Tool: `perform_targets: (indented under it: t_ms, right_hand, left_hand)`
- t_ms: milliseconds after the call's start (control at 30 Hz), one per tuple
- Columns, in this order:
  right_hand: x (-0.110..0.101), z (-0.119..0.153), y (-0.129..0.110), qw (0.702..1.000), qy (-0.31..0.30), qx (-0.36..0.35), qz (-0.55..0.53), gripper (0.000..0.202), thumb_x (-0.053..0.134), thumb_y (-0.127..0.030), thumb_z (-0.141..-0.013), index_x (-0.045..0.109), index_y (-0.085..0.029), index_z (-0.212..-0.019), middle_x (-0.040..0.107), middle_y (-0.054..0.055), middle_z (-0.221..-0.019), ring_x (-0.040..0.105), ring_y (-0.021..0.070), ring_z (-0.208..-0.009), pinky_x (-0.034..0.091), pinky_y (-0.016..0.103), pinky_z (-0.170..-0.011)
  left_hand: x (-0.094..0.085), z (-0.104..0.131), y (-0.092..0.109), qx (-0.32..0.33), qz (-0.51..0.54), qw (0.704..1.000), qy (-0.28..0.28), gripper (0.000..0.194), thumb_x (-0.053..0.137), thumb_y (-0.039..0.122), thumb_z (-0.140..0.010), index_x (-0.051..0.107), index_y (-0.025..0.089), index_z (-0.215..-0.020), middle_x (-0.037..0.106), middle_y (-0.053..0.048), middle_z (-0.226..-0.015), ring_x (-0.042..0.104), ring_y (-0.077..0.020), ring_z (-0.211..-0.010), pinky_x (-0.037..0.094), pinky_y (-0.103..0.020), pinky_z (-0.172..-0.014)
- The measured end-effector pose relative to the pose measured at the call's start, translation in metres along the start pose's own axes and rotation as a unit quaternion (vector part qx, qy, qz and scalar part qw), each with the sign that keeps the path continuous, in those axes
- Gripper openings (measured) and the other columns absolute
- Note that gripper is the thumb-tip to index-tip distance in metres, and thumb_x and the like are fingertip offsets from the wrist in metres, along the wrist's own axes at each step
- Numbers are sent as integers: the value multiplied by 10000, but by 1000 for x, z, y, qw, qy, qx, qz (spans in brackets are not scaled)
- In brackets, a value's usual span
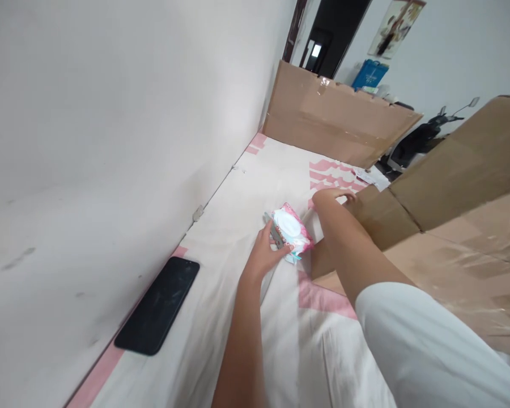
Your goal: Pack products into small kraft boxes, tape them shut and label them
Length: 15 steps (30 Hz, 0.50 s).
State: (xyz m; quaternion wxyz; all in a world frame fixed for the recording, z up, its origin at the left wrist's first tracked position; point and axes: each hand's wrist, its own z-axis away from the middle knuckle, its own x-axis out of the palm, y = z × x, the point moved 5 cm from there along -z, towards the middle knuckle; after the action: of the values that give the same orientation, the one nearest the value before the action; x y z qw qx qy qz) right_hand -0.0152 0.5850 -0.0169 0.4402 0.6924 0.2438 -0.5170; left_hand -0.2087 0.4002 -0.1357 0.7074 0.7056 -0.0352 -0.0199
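Left hand grips the wipes pack to steady it — right hand rests curled on the cardboard box, holding nothing.

A loose white sleeve covers the right upper arm; the left forearm is bare.

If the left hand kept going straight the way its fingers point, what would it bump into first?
The left hand already has the wipes pack in its grip, so the pack comes first. Beyond it lies the right hand by the cardboard flap, though depth is hard to judge.
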Motion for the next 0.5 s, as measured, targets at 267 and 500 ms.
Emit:
perform_targets:
  t_ms: [267,500]
  right_hand:
    - [-16,-32,-6,994,103,12,-16,807,575,-707,-917,722,22,-1231,305,407,-1581,129,600,-1515,111,837,-1089]
    - [-39,-43,1,978,71,-39,-193,615,660,-588,-913,753,13,-1007,542,402,-1327,420,618,-1363,262,884,-956]
  left_hand:
    - [29,6,2,55,-151,982,97,931,800,403,-763,368,262,-1576,419,-159,-1615,387,-381,-1492,401,-452,-1171]
    - [30,5,5,47,-233,967,95,908,740,407,-805,314,234,-1588,424,-151,-1614,429,-327,-1477,467,-433,-1133]
